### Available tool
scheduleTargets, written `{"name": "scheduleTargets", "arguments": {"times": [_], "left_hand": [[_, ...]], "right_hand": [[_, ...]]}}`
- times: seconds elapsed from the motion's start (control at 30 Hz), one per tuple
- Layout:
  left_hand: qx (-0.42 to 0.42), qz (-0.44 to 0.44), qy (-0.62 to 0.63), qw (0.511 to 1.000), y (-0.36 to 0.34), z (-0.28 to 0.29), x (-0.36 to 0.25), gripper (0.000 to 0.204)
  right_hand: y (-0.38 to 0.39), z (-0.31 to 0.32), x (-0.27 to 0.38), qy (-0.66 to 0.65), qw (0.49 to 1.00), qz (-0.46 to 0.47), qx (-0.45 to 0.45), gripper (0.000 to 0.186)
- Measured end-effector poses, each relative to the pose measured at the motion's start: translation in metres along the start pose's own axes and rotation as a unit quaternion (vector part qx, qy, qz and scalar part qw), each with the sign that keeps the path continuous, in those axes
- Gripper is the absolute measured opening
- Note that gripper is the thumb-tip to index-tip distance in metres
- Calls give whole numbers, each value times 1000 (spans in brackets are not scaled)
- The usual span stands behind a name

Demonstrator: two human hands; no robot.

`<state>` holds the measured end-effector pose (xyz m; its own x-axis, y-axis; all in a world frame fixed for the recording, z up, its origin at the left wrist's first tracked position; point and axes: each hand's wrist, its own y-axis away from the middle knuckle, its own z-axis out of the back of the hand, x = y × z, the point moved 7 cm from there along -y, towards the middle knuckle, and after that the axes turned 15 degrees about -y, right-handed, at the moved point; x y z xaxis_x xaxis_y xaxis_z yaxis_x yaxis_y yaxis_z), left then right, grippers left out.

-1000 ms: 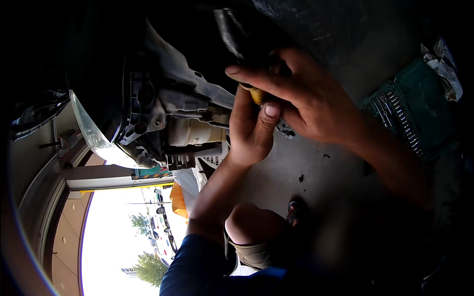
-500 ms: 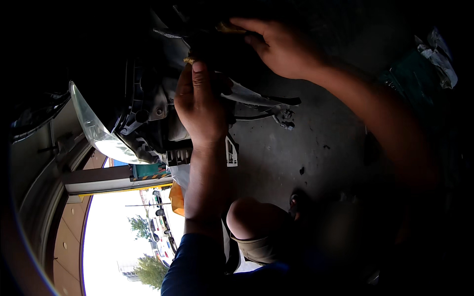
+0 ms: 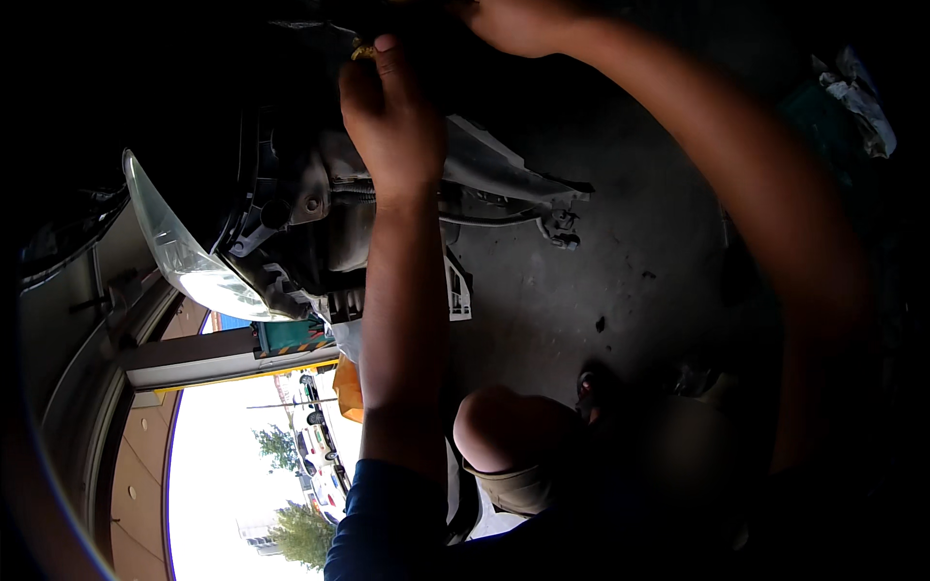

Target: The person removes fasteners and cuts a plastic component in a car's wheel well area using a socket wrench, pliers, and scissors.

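My left hand [image 3: 392,126] is raised at the upper middle, thumb up and fingers curled closed. A small yellowish piece [image 3: 363,48] shows at its fingertips; its kind is too dark to tell. My right hand [image 3: 518,24] reaches in from the right at the top edge, its fingers lost in the dark and cut off by the frame. Below and behind my left hand are a car's bare front parts: a clear headlight [image 3: 199,257], a dark bracket [image 3: 310,203] and a metal suspension arm [image 3: 504,165] pointing right.
Grey floor [image 3: 552,290] with dark spots lies under the car parts. My bent knee [image 3: 494,426] is at the lower middle. A crumpled pale wrapper [image 3: 862,107] is at the upper right. At the lower left, an open doorway shows parked cars [image 3: 315,436] and an orange item [image 3: 349,387].
Both hands have moved up in the picture, the right one partly out of frame. The yellowish piece has moved up with my left hand. More of the suspension arm shows.
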<state>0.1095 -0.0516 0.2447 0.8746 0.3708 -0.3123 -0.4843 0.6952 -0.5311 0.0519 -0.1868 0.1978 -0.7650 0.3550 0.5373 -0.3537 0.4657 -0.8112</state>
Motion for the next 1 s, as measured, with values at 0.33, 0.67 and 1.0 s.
{"name": "scheduleTargets", "arguments": {"times": [0.33, 0.67, 1.0], "left_hand": [[-26, 6, 66, 998, -11, -19, 21, 41], [22, 50, 132, 990, -7, -23, -3, 37], [45, 67, 209, 974, -9, -25, 0, 42]], "right_hand": [[-5, -6, 8, 100, 993, 3, 58, 48], [46, -6, 18, 280, 959, -25, 17, 127], [34, -5, 11, 298, 954, -30, 19, 127]]}}
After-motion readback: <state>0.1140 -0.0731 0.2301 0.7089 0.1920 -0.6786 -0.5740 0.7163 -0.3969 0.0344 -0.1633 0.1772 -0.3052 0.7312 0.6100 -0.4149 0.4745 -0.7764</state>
